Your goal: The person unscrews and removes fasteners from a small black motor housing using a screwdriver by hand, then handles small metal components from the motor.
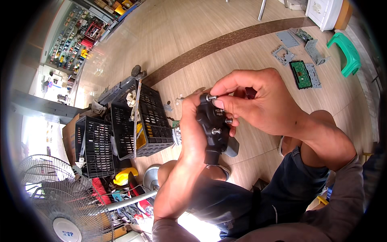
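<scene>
My left hand (191, 131) is wrapped round a black plastic housing (206, 117), which it holds up in front of my knees. Several silver bolts stick out of the housing's face, and a grey block (231, 147) shows at its lower right. With thumb and forefinger, my right hand (266, 103) pinches a silver bolt (209, 98) at the housing's top end. Something dark red (250, 93) shows behind the curled fingers of that hand; its kind is hidden.
Black plastic crates (151, 139) stand on the left, with a fan (64, 201) and a yellow object (125, 176) nearer me. Metal plates and a green circuit board (300, 74) lie on the tiled floor at right, beside a green stool (346, 54).
</scene>
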The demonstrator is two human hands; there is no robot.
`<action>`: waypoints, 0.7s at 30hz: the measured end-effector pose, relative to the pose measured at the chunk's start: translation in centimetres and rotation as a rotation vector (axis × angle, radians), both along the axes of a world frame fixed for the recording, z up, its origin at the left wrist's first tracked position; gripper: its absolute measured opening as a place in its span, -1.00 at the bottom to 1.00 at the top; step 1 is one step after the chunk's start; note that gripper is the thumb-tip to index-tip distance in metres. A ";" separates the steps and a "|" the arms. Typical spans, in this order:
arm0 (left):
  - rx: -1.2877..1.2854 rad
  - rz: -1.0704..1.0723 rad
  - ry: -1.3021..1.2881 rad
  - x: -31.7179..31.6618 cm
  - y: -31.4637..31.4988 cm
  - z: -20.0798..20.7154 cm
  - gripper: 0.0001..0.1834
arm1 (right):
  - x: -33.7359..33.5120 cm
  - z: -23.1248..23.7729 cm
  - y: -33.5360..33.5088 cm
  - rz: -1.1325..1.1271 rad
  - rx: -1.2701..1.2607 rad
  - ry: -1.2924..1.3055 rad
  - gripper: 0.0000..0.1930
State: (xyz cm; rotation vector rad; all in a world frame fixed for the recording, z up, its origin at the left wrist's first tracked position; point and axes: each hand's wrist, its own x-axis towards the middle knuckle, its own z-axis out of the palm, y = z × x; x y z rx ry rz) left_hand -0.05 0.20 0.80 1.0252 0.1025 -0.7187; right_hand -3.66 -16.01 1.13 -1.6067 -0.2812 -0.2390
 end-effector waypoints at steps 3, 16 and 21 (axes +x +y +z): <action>0.005 -0.012 -0.001 0.0 0.0 -0.2 -0.50 | 0.0 0.0 0.0 -0.030 -0.040 -0.053 -0.86; 0.011 0.008 -0.053 0.1 -0.2 -0.7 -0.49 | -0.1 -0.3 0.3 -0.122 -0.103 -0.110 -0.89; 0.001 0.024 -0.048 0.0 -0.1 -0.8 -0.50 | 0.0 -0.3 0.1 -0.126 -0.134 -0.110 -0.90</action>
